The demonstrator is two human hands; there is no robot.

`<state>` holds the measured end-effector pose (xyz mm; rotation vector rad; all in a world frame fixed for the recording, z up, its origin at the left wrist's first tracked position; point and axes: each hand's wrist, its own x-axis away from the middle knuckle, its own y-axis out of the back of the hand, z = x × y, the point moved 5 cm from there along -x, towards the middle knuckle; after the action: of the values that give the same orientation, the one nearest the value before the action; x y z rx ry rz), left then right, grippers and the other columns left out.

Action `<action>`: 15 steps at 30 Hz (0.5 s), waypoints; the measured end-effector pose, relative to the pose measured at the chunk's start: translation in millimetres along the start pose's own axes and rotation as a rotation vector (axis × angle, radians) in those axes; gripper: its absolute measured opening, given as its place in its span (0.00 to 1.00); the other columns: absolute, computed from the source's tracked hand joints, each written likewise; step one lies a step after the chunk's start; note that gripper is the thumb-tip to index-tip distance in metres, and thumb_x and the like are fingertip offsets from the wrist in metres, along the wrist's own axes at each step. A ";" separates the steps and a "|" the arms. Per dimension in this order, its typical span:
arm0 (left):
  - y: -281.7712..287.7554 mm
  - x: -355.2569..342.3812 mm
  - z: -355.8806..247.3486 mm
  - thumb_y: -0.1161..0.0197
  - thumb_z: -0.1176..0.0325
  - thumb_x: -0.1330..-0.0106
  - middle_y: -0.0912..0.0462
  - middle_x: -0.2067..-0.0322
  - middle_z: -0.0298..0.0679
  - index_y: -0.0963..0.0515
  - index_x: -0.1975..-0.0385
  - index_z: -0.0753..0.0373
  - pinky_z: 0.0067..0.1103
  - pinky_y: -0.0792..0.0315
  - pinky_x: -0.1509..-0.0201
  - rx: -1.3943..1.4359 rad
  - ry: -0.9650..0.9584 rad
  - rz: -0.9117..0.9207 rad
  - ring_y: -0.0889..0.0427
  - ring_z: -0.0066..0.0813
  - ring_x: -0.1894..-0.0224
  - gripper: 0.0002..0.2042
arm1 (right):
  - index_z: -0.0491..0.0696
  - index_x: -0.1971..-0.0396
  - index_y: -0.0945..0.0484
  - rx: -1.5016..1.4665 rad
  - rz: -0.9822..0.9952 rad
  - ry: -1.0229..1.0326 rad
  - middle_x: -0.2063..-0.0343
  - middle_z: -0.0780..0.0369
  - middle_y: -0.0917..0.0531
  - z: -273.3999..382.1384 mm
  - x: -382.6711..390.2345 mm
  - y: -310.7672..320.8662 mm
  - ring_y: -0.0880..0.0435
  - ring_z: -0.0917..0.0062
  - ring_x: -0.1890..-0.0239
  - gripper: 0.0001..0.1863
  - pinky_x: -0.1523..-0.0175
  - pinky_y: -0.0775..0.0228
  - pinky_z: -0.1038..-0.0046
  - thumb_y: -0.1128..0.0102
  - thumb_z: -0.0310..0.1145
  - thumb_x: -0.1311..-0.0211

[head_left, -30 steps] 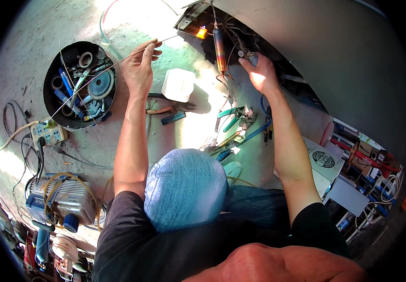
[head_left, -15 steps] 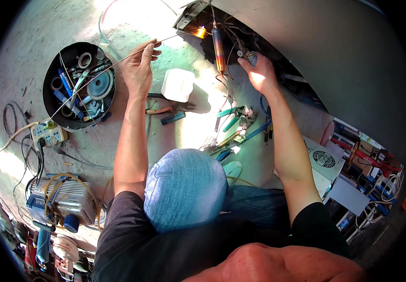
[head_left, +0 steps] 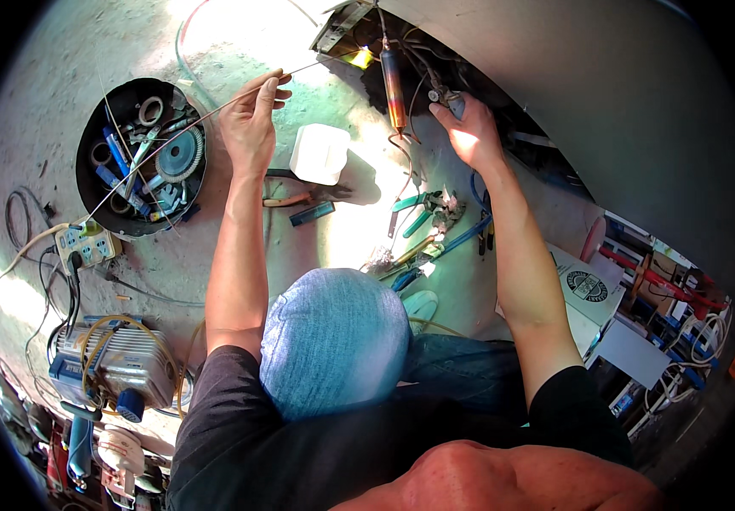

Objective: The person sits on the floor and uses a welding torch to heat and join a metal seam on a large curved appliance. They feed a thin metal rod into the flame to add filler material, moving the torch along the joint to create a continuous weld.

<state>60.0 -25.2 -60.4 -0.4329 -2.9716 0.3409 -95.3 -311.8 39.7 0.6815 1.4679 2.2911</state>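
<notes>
Little has shifted since the earlier frames: both hands keep their stations and the small flame burns at the same spot.

Left hand (head_left: 251, 123), grip closed in a pinch on a long thin brazing rod (head_left: 163, 145). Rod runs from the near left, over the round black tool tray (head_left: 95, 140), through the fingers and on toward the flame (head_left: 362, 58) at the far middle. Held well back from its tip, most likely to keep fingers off the heat while feeding the joint.

Right hand (head_left: 469, 132) reaches far right into the open base of a grey appliance (head_left: 606, 102). Grip is closed around something small and grey by the tubing; cannot tell if it is a torch head or a fitting, since the fingers cover it.

Copper-coloured cylinder (head_left: 393, 85), probably a filter drier, hangs upright on thin tubing just beside the flame.

On the concrete floor (head_left: 44, 102) between the arms: white plastic box (head_left: 320, 153), teal-handled pliers (head_left: 414, 213) and loose hand tools, kept within reach. Power strip (head_left: 86, 247) near left, cords trailing.
</notes>
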 end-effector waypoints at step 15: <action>-1.4 -1.0 0.2 0.41 0.69 0.25 0.10 0.60 0.39 0.16 0.51 0.66 0.18 0.23 0.59 0.000 -0.006 -0.009 0.14 0.22 0.63 0.11 | 0.37 0.54 0.21 -0.033 0.019 -0.032 0.55 0.44 0.16 1.0 -0.8 0.3 0.20 0.47 0.48 0.26 0.44 0.27 0.57 0.32 0.46 0.38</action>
<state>60.6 -26.9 -60.4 -0.4197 -2.9790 0.3414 -94.1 -311.6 40.2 0.7223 1.4123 2.3021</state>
